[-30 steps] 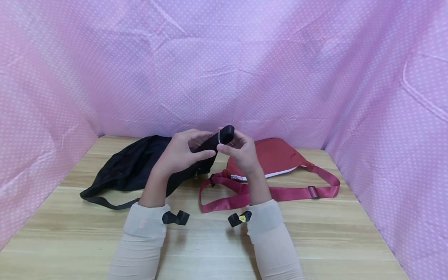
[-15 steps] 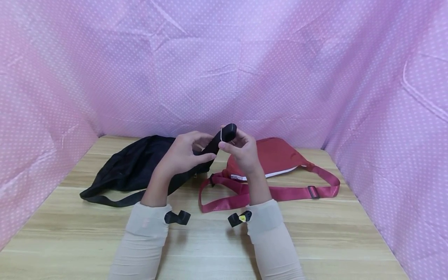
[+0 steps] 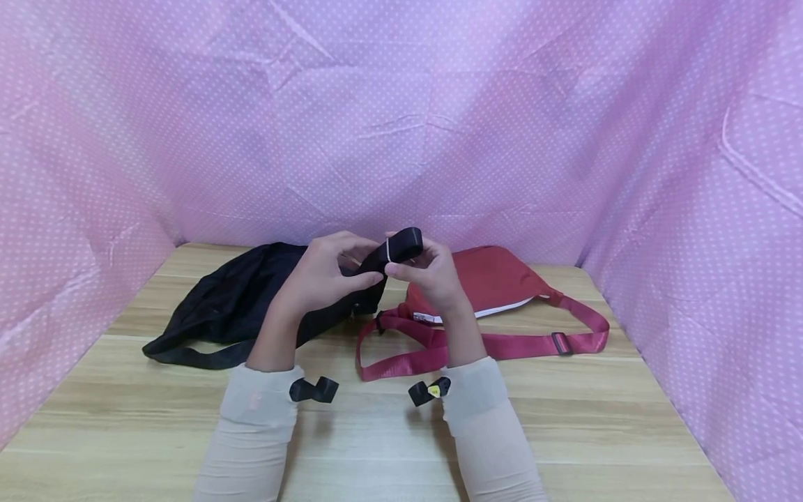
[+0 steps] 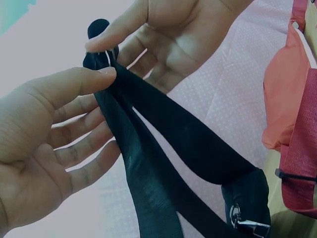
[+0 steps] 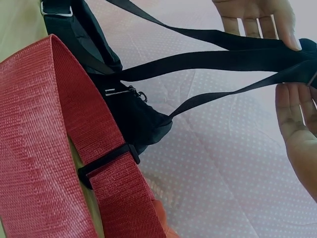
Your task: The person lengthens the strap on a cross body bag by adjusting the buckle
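Observation:
A black bag (image 3: 245, 289) lies on the table at left, its strap (image 3: 404, 240) raised between both hands. My left hand (image 3: 323, 272) pinches the webbing between thumb and fingers. On the other side my right hand (image 3: 437, 277) pinches it at a thin silver slider (image 4: 108, 58), from which a short folded loop sticks up past the fingertips. In the left wrist view, lengths of webbing spread down from the pinch toward a zipped corner (image 4: 247, 203) of the bag. The right wrist view shows several strands running from the bag to the hands.
To the right lies a red bag (image 3: 498, 279) with a white zip edge. Its crimson strap (image 3: 514, 346) with a black slider (image 3: 562, 344) loops across the wooden table (image 3: 370, 446) in front. Pink dotted cloth (image 3: 401, 139) encloses the back and sides.
The folded loop of the black strap rose slightly, then came down and tilted over to the right. Both hands stayed at the slider with small shifts. The red bag stayed put.

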Demonstrator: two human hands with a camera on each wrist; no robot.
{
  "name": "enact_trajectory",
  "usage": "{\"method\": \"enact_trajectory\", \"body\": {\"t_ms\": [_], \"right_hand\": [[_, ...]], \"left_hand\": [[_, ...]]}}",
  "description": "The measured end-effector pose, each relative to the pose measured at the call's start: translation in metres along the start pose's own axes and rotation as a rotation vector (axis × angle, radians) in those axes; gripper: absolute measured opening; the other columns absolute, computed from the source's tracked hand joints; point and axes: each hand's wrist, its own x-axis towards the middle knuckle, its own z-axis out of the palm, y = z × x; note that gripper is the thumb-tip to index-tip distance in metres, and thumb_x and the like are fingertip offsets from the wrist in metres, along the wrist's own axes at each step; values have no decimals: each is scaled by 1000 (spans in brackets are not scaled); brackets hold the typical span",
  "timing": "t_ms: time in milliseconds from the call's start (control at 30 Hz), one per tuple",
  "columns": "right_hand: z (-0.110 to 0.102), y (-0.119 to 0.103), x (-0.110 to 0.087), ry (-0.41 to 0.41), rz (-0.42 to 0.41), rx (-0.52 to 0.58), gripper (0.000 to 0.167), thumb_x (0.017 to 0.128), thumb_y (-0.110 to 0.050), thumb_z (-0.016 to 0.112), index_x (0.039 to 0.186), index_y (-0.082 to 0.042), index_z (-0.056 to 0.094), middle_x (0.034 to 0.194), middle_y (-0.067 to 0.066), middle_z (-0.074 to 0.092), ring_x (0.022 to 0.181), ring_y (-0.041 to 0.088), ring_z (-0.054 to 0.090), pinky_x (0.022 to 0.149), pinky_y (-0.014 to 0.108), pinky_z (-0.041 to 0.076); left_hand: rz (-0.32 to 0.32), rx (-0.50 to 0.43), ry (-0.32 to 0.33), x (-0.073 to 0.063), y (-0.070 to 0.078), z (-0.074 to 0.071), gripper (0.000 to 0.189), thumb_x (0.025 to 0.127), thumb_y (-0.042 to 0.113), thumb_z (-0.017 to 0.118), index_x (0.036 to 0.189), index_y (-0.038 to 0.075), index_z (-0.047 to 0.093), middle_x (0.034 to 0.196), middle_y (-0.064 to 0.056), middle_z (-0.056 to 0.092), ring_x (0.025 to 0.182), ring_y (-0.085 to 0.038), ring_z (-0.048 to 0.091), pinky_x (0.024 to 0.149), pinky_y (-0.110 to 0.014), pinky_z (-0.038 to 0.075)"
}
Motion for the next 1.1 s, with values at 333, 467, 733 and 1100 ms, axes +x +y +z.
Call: {"method": "enact_trajectory", "body": {"t_ms": [333,467,733,1100], "right_hand": [[2,1,3,93,-67,82,33,82,5,76,110,-14,76,115,5,74,103,15,67,94,28,51],[2,1,4,97,-80,95,37,82,10,72,108,-15,77,115,4,74,102,13,66,93,27,51],[-1,3,4,72,-72,88,28,82,-6,84,108,-15,78,120,11,72,104,16,65,92,27,52],[0,3,2,-4,26,36,53,80,-14,88,127,2,68,125,10,70,111,22,64,96,31,52]], "left_hand": [[-97,63,-69,2,-1,3,53,87,21,85,135,8,65,118,-4,67,106,-21,64,96,-41,57],[-120,95,-107,2,-4,3,48,89,21,82,132,7,66,110,-4,68,103,-21,64,96,-42,56],[-81,95,-108,0,-5,-5,46,90,20,81,132,8,67,113,-3,69,103,-19,64,95,-43,56],[-50,99,-82,-1,0,-7,46,89,20,81,132,8,68,113,-3,68,102,-19,63,92,-42,57]]}}
